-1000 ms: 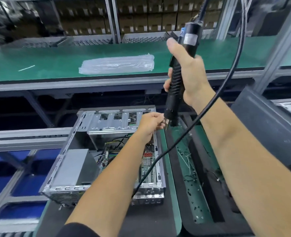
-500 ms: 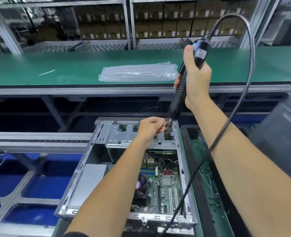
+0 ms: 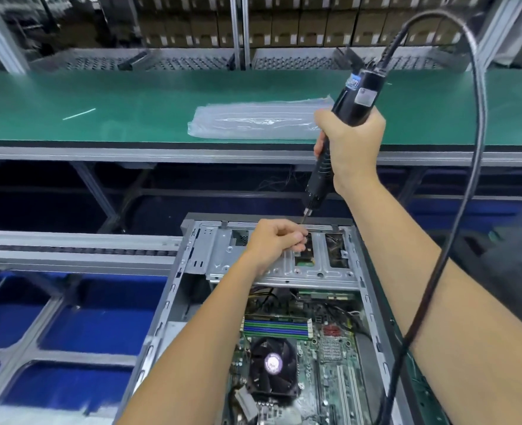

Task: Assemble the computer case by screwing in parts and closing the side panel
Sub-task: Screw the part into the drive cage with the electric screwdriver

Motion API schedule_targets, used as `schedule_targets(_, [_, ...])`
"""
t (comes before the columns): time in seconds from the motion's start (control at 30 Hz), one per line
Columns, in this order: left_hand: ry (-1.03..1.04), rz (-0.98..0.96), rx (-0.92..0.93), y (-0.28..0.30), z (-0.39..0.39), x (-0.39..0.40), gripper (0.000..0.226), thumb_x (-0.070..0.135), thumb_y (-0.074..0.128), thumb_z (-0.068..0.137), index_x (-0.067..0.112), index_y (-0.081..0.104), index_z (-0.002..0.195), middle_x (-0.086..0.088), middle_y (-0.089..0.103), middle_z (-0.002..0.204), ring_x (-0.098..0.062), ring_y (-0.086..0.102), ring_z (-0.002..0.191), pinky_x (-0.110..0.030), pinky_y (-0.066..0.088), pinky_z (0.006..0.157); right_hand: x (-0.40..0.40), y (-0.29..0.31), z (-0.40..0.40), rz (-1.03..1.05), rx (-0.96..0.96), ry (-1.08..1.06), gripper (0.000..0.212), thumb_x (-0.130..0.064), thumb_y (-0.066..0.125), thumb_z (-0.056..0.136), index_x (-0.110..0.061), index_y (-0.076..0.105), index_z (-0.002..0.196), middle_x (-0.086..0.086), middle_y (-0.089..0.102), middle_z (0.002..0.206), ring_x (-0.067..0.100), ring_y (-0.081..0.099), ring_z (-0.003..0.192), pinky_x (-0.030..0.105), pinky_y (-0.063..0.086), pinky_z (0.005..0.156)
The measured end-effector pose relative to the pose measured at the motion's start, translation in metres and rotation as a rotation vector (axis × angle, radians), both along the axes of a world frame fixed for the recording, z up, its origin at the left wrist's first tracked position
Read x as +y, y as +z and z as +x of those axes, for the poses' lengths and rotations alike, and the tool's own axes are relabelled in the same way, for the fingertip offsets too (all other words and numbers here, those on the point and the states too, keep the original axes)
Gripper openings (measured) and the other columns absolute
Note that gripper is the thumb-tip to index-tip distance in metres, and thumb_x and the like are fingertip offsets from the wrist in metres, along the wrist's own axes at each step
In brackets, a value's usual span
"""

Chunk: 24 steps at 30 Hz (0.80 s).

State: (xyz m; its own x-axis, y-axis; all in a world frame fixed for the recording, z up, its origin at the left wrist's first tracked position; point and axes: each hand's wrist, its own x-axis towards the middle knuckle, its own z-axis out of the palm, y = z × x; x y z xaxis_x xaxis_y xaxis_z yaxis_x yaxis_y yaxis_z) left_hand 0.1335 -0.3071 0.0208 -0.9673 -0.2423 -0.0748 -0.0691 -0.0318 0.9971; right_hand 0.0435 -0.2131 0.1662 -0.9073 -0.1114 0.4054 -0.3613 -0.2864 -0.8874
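An open computer case (image 3: 174,289) lies flat with its motherboard (image 3: 324,357) and black CPU fan (image 3: 273,365) exposed. A silver drive bracket (image 3: 223,256) spans its far end. My right hand (image 3: 353,142) grips a black electric screwdriver (image 3: 353,99), tilted, with its bit pointing down at the bracket. My left hand (image 3: 273,240) rests on the bracket with fingers curled, pinching something small right under the bit; the item itself is hidden by the fingers. The screwdriver's black cable (image 3: 474,167) loops up and falls over my right forearm.
A green conveyor belt (image 3: 131,99) runs across the back with a clear plastic bag (image 3: 253,119) on it. Blue bins (image 3: 79,329) sit under a metal frame at left. Cardboard boxes (image 3: 284,23) fill the far shelves. A dark panel (image 3: 517,271) is at right.
The view has shifted so the case now sits closer and more central. My right hand has swung the screwdriver left, bringing its bit down over the bracket by my left hand's fingertips.
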Motion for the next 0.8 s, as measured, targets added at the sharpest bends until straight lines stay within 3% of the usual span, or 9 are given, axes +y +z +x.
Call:
schedule_targets(0.13, [0.025, -0.029, 0.024, -0.004, 0.000, -0.001, 0.017, -0.003, 0.060, 0.089, 0.009, 0.069, 0.081, -0.002, 0.070, 0.073, -0.013, 0.065, 0.063, -0.022, 0.054, 0.067, -0.011, -0.012, -0.001, 0.001, 0.001, 0.006, 0.026, -0.005, 0.070, 0.075, -0.005, 0.047, 0.087, 0.009, 0.048, 0.060, 0.024, 0.045, 0.038, 0.028, 0.041, 0.045])
schedule_targets(0.37, [0.024, -0.134, 0.064, -0.011, 0.003, -0.004, 0.020, -0.006, 0.056, 0.090, 0.009, 0.066, 0.082, -0.003, 0.065, 0.069, -0.008, 0.063, 0.059, -0.020, 0.054, 0.064, -0.014, -0.032, 0.004, -0.001, -0.016, 0.027, 0.025, -0.008, 0.070, 0.077, -0.009, 0.046, 0.071, -0.002, 0.049, 0.050, 0.024, 0.045, 0.038, 0.028, 0.042, 0.046])
schedule_targets(0.5, [0.000, -0.183, 0.054, -0.014, 0.003, -0.003, 0.027, -0.008, 0.049, 0.092, 0.011, 0.065, 0.082, -0.002, 0.065, 0.071, -0.007, 0.061, 0.059, -0.020, 0.053, 0.064, -0.009, -0.036, 0.004, 0.043, 0.026, 0.006, 0.027, -0.010, 0.072, 0.078, -0.014, 0.045, 0.072, -0.009, 0.051, 0.052, 0.022, 0.050, 0.038, 0.026, 0.042, 0.046])
schedule_targets(0.7, [0.020, -0.209, 0.055, -0.018, 0.000, -0.002, 0.025, -0.008, 0.059, 0.085, 0.011, 0.063, 0.070, 0.004, 0.065, 0.071, -0.006, 0.057, 0.055, -0.019, 0.051, 0.058, -0.008, -0.043, 0.008, 0.051, 0.046, 0.007, 0.025, -0.012, 0.073, 0.080, -0.010, 0.048, 0.076, -0.002, 0.054, 0.055, 0.021, 0.052, 0.039, 0.027, 0.044, 0.046])
schedule_targets(0.8, [0.044, -0.228, 0.044, -0.020, -0.003, -0.003, 0.029, -0.009, 0.056, 0.086, 0.014, 0.061, 0.069, -0.002, 0.064, 0.075, -0.007, 0.057, 0.056, -0.022, 0.051, 0.059, -0.007, -0.045, 0.009, 0.036, 0.050, 0.000, 0.027, -0.010, 0.072, 0.081, -0.012, 0.047, 0.072, -0.005, 0.052, 0.053, 0.020, 0.052, 0.038, 0.027, 0.044, 0.045])
